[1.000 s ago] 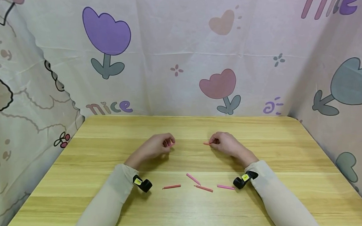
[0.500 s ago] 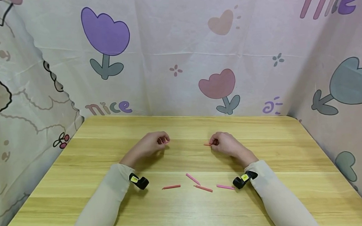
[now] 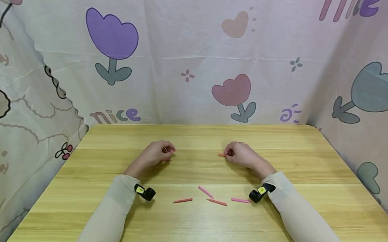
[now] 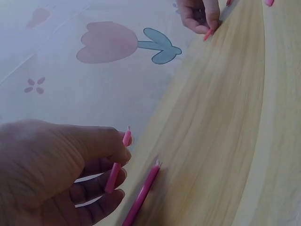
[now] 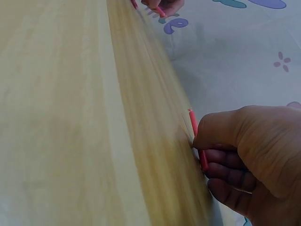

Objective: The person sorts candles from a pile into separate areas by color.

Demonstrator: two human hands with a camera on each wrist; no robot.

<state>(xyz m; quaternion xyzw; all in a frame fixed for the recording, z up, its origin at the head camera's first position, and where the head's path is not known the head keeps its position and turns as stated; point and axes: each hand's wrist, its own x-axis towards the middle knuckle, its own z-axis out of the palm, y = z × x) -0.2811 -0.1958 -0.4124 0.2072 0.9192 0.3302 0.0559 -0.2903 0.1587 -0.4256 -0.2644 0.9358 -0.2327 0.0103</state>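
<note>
Lower slim pink waxy stick (image 4: 113,177) pinched in left hand (image 3: 155,153) toward four o'clock, steadying red one (image 5: 193,123) pinched in right hand (image 3: 242,153).

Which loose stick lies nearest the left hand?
The pink stick just beside the left hand; the other four loose sticks lie grouped farther off.

Head view: set highest and farthest back, facing forward and down across the rectangular pale wood-grain table (image 3: 270,227) to the printed white fabric backdrop (image 3: 175,33) at twelve o'clock. Left wrist view: close in, left hand (image 4: 51,169) at eight o'clock, facing across to the right hand (image 4: 201,14) at one. Right wrist view: equally close, right hand at four, left at twelve. Head and left wrist views share the dusty-pink tulip print (image 3: 232,91).
</note>
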